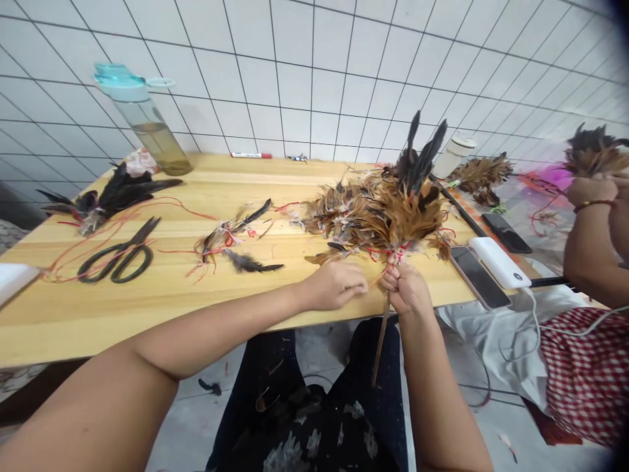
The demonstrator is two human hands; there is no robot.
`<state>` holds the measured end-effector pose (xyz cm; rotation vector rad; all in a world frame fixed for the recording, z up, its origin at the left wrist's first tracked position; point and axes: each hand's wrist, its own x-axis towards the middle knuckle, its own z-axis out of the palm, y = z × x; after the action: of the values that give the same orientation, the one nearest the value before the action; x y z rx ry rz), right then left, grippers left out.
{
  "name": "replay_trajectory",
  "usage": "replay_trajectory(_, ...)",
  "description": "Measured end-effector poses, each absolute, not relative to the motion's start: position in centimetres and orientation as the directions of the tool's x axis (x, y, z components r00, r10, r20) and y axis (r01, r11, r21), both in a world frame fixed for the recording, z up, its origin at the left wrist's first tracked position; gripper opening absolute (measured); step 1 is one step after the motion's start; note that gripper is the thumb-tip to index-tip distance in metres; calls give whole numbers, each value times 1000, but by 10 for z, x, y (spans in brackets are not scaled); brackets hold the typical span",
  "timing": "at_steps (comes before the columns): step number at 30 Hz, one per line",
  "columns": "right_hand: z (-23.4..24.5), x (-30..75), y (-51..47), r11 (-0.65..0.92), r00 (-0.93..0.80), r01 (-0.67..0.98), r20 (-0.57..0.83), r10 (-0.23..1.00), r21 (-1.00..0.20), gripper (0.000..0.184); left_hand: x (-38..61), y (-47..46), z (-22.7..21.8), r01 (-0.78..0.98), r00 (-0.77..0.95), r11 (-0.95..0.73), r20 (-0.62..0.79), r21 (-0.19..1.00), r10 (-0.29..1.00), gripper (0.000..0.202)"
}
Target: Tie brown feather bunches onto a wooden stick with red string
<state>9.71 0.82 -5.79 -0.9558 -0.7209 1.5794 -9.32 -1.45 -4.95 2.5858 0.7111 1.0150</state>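
Note:
My right hand [410,287] is closed around the thin wooden stick of a feather duster [410,213], just under its brown and black feathers. The lower end of the stick [380,347] points down past the table edge. Red string [393,252] is wound about the base of the feathers. Left of it, my left hand [339,285] is closed, and a thin red string runs between it and the stick. Behind both hands lies a pile of tied brown feather bunches [334,206]. Loose feathers with red ties [221,239] are further left.
Black scissors [120,255], black feathers [122,193] and a water bottle [152,131] are on the left. A marker [250,155] lies by the tiled wall. At right are a phone [479,275], a white power bank [498,262] and another person's hands [592,190] holding feathers.

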Motion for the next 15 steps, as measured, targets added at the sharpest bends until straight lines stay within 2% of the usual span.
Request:
replay_trajectory(3,-55,95,14,-273,-150,-516,-228,962,-812,14,-112,-5,-44,365,493,-727,541,582,681,26)
replay_trajectory(10,-49,89,29,-340,-252,-524,-239,938,-781,18,-133,9,-39,384,308,-525,430,760,848,22)
replay_trajectory(12,-51,94,29,-377,-277,-553,-263,924,-743,20,-140,17,-41,443,229,-499,444,745,866,26)
replay_trajectory(15,-57,103,23,-427,-308,-572,-298,903,-700,23,-145,28,-44,615,144,-525,570,588,809,26)
